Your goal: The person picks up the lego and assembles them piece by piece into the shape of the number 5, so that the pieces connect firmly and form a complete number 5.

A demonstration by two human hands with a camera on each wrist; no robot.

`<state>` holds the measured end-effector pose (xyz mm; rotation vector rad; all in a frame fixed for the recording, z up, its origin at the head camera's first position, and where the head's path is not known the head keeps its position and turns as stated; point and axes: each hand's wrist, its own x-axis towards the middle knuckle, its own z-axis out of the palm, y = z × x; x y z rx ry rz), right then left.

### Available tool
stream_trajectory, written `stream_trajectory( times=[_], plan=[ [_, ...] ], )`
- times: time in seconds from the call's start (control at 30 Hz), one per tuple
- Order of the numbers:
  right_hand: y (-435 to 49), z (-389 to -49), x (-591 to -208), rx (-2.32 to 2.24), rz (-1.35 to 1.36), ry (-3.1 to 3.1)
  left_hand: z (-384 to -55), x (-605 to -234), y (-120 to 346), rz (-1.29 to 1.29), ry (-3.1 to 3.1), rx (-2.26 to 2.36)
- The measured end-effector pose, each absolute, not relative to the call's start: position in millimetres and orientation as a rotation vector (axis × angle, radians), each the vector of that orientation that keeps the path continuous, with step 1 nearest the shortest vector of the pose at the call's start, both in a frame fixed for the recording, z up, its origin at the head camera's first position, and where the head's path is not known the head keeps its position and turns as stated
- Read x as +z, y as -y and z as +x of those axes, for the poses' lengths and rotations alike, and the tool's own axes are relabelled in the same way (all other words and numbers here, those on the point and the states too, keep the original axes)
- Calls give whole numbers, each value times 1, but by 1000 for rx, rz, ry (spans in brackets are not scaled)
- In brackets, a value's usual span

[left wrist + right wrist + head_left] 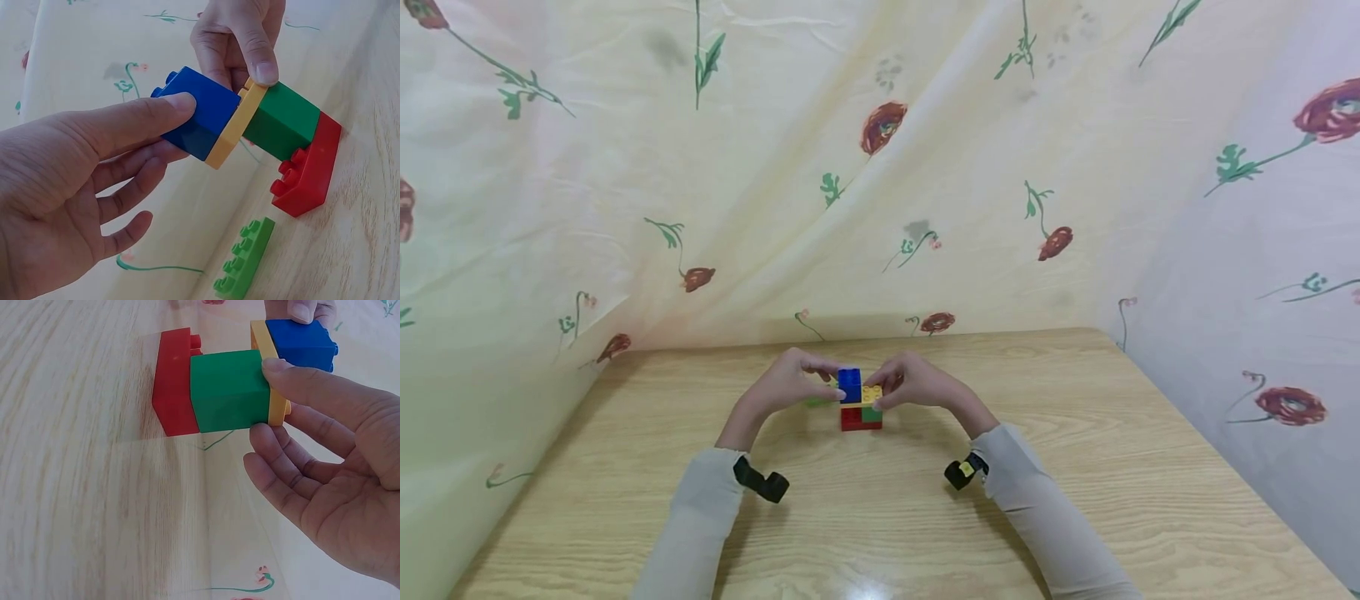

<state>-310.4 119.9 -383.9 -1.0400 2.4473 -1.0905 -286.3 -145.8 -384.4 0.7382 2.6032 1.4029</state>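
Downward head view from farther back, close wrist views from opposite sides, same bricks (284,122)

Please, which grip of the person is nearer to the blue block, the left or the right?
The left. The left grip pinches the blue block itself; the right grip holds the other end of the yellow block beneath it.

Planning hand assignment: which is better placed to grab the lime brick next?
Probably the left hand: the lime brick lies on its side of the stack, opposite the right hand, though left pinches the blue brick.
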Motion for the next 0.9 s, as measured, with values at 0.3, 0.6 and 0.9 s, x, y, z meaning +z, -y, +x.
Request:
stream_trajectory(
  times=[0.3,0.6,0.9],
  plan=[
    [-122,-312,-384,-1094,-1043,-2456,-287,-383,143,762,-2626,1380],
    [-123,-314,-385,-1103,-1069,-2441,-288,-383,142,757,-2622,1377],
    [-123,-314,-385,-1123,-1064,-2419,-287,-383,142,756,-2628,1348]
  ],
)
